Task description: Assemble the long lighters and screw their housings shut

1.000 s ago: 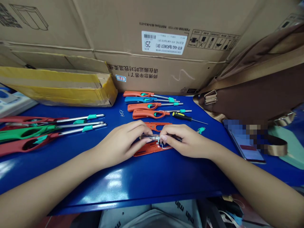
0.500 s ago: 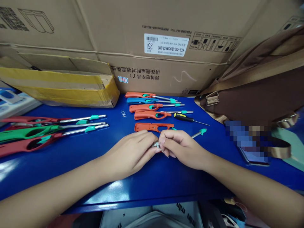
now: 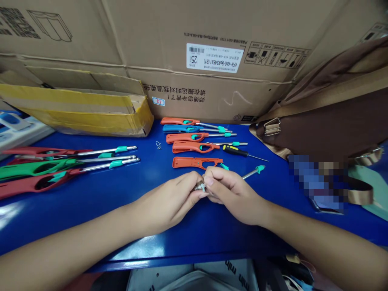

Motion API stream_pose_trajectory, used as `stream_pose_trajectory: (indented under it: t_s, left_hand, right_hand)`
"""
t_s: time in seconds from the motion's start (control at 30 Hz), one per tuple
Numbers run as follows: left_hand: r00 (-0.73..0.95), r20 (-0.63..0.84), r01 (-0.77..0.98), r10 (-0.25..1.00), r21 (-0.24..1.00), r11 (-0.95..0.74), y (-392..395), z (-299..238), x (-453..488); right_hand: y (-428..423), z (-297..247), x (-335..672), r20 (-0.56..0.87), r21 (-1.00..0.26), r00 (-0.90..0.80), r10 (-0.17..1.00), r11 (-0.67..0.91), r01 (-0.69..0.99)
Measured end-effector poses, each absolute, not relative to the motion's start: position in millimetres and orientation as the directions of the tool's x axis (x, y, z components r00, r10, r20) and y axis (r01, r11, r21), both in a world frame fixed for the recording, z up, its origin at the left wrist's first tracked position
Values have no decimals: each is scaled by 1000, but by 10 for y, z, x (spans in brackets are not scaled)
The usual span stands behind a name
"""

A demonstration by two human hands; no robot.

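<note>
My left hand (image 3: 178, 198) is closed on a small metal and pale-green part (image 3: 200, 187), which pokes out between its thumb and fingers. Facing it, my right hand (image 3: 232, 192) pinches at the other end of the same part, fingertips touching or nearly so. Most of the part is hidden by the fingers. Just beyond my hands lies an orange lighter shell half (image 3: 184, 162) with its inside showing. To its right rests a metal lighter tube (image 3: 251, 173) with a teal tip, its near end covered by my right hand.
Several long lighters (image 3: 188, 138) and a black-yellow screwdriver (image 3: 235, 150) lie behind my hands, near small metal pieces (image 3: 159, 144). More lighters (image 3: 39, 178) lie left. A yellow-taped box (image 3: 75, 117), large cardboard (image 3: 169, 52), a brown bag (image 3: 327, 121) and a blurred-out phone (image 3: 327, 206) surround the blue table (image 3: 145, 246).
The fingers of my right hand have shifted slightly against the small part, with the thumb now lying straighter along it. My left hand keeps its hold. The camera view has moved a little.
</note>
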State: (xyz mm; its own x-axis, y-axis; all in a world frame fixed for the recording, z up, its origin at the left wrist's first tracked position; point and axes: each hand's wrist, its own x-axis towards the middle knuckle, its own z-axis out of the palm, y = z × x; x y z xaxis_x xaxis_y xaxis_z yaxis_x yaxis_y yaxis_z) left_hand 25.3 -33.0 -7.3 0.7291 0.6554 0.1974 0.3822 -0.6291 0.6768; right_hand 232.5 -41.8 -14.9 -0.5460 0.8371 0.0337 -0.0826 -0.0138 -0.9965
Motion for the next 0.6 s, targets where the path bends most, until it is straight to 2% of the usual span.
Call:
stream_pose_trajectory:
  t_s: [0.23,0.4,0.6]
  left_hand:
    - [741,219,315,635,722,-616,-375,-83,232]
    - [749,257,275,610,718,-639,-396,-77,249]
    - [751,237,255,616,757,-602,-403,-93,261]
  right_hand:
    - [-504,-129,2272,93,-991,-490,867,35,-126]
    - [-553,-97,2241,98,-982,-474,875,8,-187]
    - [-581,-121,2236,92,-973,-465,881,-20,-230]
